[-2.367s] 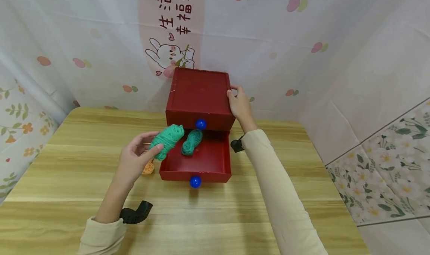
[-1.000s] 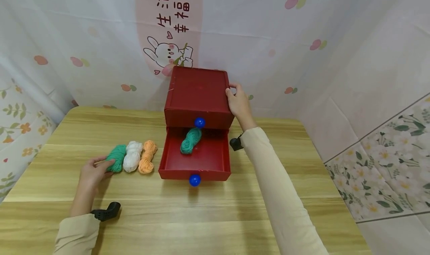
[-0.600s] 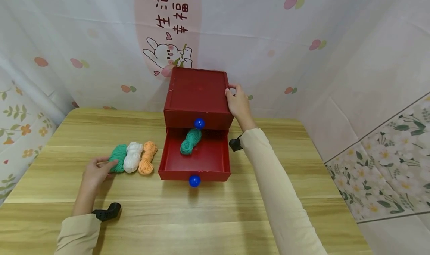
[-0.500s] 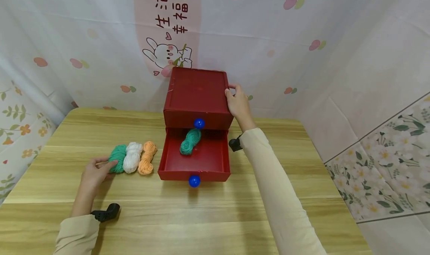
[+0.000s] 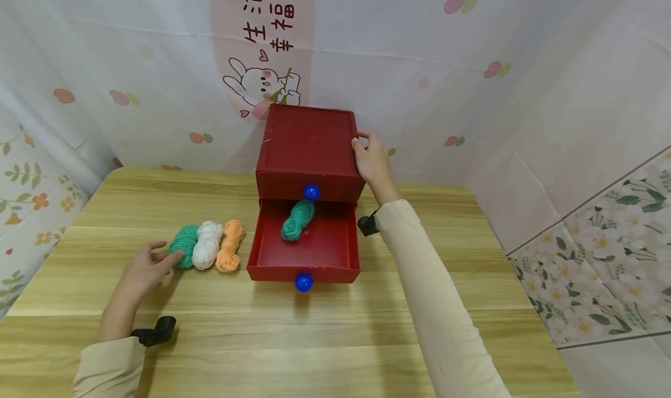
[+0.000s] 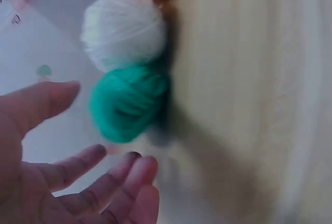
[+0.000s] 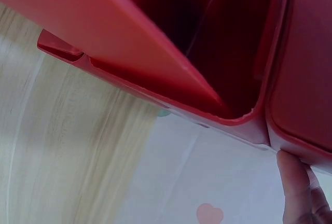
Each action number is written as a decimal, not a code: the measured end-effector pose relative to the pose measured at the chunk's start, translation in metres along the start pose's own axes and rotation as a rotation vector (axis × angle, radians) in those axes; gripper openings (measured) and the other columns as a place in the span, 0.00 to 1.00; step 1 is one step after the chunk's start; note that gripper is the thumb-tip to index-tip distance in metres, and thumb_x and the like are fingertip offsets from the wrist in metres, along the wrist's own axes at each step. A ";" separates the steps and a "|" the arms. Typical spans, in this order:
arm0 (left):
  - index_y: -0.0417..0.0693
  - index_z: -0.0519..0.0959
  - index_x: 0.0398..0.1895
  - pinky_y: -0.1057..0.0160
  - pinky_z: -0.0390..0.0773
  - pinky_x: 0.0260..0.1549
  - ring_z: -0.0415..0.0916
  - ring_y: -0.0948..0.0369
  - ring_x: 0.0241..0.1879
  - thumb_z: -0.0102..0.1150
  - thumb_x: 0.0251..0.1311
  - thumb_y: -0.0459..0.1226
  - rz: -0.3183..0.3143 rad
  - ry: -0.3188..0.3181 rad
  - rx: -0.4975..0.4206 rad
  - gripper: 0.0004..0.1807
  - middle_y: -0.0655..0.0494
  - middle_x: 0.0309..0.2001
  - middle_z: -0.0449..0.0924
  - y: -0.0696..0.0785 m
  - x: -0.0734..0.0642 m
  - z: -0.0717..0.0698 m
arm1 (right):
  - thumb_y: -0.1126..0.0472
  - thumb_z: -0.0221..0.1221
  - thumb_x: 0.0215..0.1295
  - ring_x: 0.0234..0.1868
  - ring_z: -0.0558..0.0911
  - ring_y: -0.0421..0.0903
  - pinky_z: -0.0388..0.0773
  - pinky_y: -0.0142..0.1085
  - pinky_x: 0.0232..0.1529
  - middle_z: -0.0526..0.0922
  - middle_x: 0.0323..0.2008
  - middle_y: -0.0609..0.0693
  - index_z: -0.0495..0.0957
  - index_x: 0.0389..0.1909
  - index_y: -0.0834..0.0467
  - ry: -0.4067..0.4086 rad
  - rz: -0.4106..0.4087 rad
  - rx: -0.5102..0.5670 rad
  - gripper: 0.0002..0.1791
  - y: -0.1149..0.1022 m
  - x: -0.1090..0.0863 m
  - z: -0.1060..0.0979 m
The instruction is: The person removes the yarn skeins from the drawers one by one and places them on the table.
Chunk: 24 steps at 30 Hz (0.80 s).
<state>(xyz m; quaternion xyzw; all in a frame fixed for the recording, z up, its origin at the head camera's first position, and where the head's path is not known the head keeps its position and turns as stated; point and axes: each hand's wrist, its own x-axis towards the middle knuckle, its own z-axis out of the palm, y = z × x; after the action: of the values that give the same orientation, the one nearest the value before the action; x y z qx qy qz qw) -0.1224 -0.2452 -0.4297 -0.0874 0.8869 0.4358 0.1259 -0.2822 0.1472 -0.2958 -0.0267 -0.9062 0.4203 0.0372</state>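
My left hand (image 5: 144,273), fingers spread, is just off a green yarn skein (image 5: 184,246) on the table; in the left wrist view a gap shows between the fingertips and this green yarn (image 6: 129,103). A white skein (image 5: 207,245) lies against it, then an orange skein (image 5: 230,246). My right hand (image 5: 373,162) rests against the right side of a red two-drawer box (image 5: 311,138). In the right wrist view its finger (image 7: 294,182) touches the box wall. The lower drawer (image 5: 335,246) is pulled out and holds another green skein (image 5: 297,221).
Each drawer front has a blue ball knob, the upper knob (image 5: 311,192) and the lower knob (image 5: 304,282). Behind the wooden table (image 5: 293,351) hangs a printed curtain (image 5: 419,83), close to the box's back. Black wrist cameras, such as the left one (image 5: 157,331), stick out beside the sleeves.
My left hand has carried the green skein from above the drawer to the left of the white one, let it go and drawn back slightly. The right hand has stayed on the box.
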 end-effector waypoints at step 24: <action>0.41 0.72 0.54 0.52 0.79 0.41 0.77 0.50 0.43 0.57 0.60 0.35 0.536 0.091 0.167 0.19 0.43 0.47 0.78 0.162 -0.035 0.052 | 0.47 0.41 0.72 0.44 0.75 0.50 0.73 0.44 0.44 0.76 0.45 0.56 0.60 0.66 0.49 -0.001 0.002 -0.002 0.24 -0.001 -0.002 0.001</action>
<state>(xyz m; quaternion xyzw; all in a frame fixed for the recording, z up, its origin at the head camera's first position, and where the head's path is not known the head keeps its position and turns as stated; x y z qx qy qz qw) -0.1243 -0.1041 -0.3286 0.1415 0.9158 0.3748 -0.0272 -0.2805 0.1457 -0.2954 -0.0275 -0.9066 0.4195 0.0364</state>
